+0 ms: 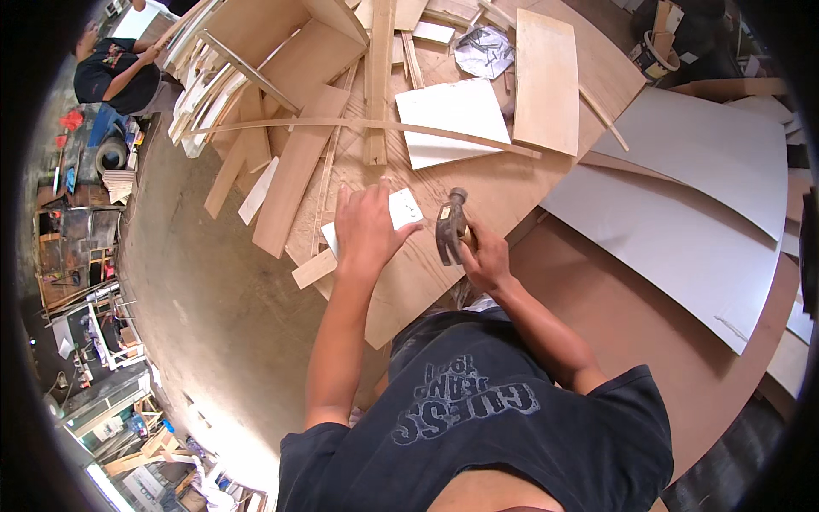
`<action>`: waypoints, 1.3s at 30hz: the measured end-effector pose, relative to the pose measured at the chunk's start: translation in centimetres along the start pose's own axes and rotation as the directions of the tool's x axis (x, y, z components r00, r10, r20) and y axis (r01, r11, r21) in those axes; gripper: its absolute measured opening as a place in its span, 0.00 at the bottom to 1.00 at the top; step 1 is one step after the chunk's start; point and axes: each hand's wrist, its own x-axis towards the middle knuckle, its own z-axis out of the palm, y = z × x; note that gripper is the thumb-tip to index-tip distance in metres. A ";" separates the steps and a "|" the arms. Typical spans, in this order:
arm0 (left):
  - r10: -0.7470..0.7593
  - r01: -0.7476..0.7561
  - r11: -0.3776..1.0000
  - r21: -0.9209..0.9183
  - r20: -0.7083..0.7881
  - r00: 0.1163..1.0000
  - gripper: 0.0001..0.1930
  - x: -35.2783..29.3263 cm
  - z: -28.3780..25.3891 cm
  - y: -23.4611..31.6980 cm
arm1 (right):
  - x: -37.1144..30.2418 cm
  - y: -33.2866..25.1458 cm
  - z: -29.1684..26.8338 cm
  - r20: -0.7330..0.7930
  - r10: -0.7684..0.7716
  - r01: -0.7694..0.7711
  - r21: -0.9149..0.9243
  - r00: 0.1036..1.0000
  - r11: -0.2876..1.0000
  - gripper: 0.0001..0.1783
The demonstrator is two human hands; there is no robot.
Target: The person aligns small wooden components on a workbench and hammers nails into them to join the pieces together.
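My left hand (367, 224) lies over a small white board (404, 203) on the wooden work table (409, 294). Its fingers stretch forward and the thumb stands apart, toward a few small dark marks on the board; I cannot make out what these are. In my right hand (488, 260) is a claw hammer (449, 229), gripped by its handle close to the metal head. The hammer head is to the right of the white board, apart from it. Next to my left wrist, a short wood offcut (315, 269) sits at the table's edge.
A long thin strip (358, 125) crosses the table beyond my hands, over planks (305, 162) and near a larger white panel (452, 119). An open wooden box (299, 51) stands far left. Large pale sheets (665, 230) lie at right. Another person (119, 77) stands far left.
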 end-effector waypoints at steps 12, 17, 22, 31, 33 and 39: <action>-0.714 0.149 0.292 -0.945 -0.112 0.691 0.41 -5.9 1.3 -2.3 | 1.8 -3.0 -3.4 -0.032 0.060 -0.061 -0.040 0.998 0.997 0.16; -0.622 -0.076 -0.168 -0.983 0.046 0.781 0.40 -6.6 6.7 -3.2 | 2.5 -4.7 -4.1 0.087 0.165 -0.143 -0.217 0.982 0.966 0.19; -0.497 -0.130 -0.298 -0.946 0.038 0.867 0.40 -6.2 8.7 -2.1 | 3.2 -2.3 -3.5 0.037 0.082 -0.069 -0.281 0.996 0.957 0.19; -0.298 -0.018 0.370 -0.929 -0.137 0.945 0.45 -4.5 15.4 -2.2 | 4.5 6.9 0.4 -0.001 -0.062 0.054 -0.464 0.998 0.884 0.18; -0.195 0.000 0.608 -0.794 -0.149 0.969 0.45 -3.9 15.2 -2.0 | 4.5 7.9 1.0 -0.003 -0.069 0.061 -0.446 0.998 0.893 0.19; -0.083 -0.019 0.704 -0.710 -0.109 0.991 0.42 -2.7 15.0 -2.0 | 4.6 7.7 1.6 -0.037 -0.084 0.061 -0.424 0.996 0.904 0.22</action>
